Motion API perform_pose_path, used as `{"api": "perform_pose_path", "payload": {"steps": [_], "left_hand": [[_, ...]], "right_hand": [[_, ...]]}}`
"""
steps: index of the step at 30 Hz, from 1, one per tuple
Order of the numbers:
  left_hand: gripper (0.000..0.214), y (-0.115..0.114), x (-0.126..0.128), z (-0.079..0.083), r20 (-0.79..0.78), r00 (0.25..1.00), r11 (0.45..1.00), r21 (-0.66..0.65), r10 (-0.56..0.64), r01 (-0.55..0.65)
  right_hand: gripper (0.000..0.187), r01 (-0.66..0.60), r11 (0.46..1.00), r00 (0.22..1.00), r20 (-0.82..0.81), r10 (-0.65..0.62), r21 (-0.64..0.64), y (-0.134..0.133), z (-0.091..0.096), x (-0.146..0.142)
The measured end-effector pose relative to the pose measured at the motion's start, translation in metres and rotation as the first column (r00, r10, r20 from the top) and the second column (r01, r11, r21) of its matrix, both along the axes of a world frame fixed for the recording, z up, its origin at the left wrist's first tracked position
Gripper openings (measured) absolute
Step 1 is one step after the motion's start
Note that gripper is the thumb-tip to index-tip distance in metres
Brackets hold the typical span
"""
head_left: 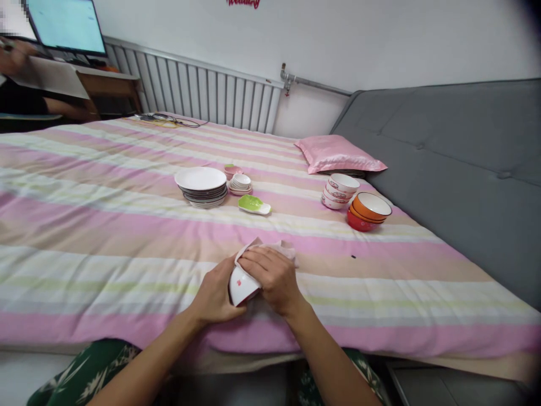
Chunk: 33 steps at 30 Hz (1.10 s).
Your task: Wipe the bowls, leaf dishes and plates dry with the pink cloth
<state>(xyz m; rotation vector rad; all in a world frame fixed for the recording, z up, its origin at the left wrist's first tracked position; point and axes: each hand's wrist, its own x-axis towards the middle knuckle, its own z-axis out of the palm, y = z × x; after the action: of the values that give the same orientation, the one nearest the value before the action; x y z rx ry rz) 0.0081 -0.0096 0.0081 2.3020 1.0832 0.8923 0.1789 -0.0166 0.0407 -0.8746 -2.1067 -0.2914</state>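
Observation:
Near the bed's front edge, my left hand (217, 292) grips a white bowl (243, 286) with a small red mark, tilted on its side. My right hand (273, 277) presses a pale cloth (287, 249) against the bowl's upper side, fingers bent over it. Part of the bowl is hidden by the cloth and my fingers. Beyond my hands lies a green and white leaf-shaped dish (254, 205). A stack of white plates (202, 179) stands behind to the left, beside small white bowls (240, 181) and a pink dish (233, 171).
To the right stand stacked white patterned bowls (338, 192) and orange and red bowls (369, 211). A pink pillow (340, 153) lies by the grey headboard (456, 152). Cables (169, 119) lie at the far side. Another person's arm (63, 109) shows at far left near a monitor (67, 25).

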Motion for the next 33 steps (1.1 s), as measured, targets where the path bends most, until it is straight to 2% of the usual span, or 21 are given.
{"api": "perform_pose_path", "payload": {"steps": [4,10,17,22,24,27,33], "left_hand": [[0.071,0.000,0.002,-0.001,-0.010,1.000,1.000,-0.008,0.016,-0.016],[0.083,0.002,0.002,-0.006,-0.036,0.998,0.999,-0.005,0.044,-0.044],[0.088,0.003,0.000,-0.008,-0.032,0.999,1.000,0.006,0.030,-0.030],[0.086,0.003,0.000,-0.006,-0.022,0.999,0.999,0.027,0.038,-0.037],[0.087,0.002,0.000,-0.004,-0.015,0.999,0.999,0.028,0.033,-0.033],[0.089,0.002,-0.001,-0.002,-0.016,1.000,1.000,0.017,0.015,-0.015],[0.085,0.001,0.000,0.001,-0.035,0.999,0.999,-0.021,0.042,-0.043]], "right_hand": [[0.026,-0.015,0.994,0.997,-0.079,0.006,-0.113,0.005,-0.001,0.006],[0.028,-0.102,0.966,0.974,-0.223,0.048,-0.238,0.010,-0.004,0.017],[0.035,-0.119,0.900,0.943,-0.331,-0.030,-0.419,0.018,-0.012,0.026],[0.035,-0.098,0.850,0.932,-0.347,-0.104,-0.517,0.020,-0.014,0.030],[0.035,-0.091,0.850,0.931,-0.346,-0.112,-0.519,0.020,-0.015,0.031],[0.036,-0.088,0.879,0.942,-0.325,-0.078,-0.468,0.018,-0.015,0.030],[0.029,-0.036,0.970,0.988,-0.153,-0.001,-0.240,0.011,-0.007,0.017]]}}
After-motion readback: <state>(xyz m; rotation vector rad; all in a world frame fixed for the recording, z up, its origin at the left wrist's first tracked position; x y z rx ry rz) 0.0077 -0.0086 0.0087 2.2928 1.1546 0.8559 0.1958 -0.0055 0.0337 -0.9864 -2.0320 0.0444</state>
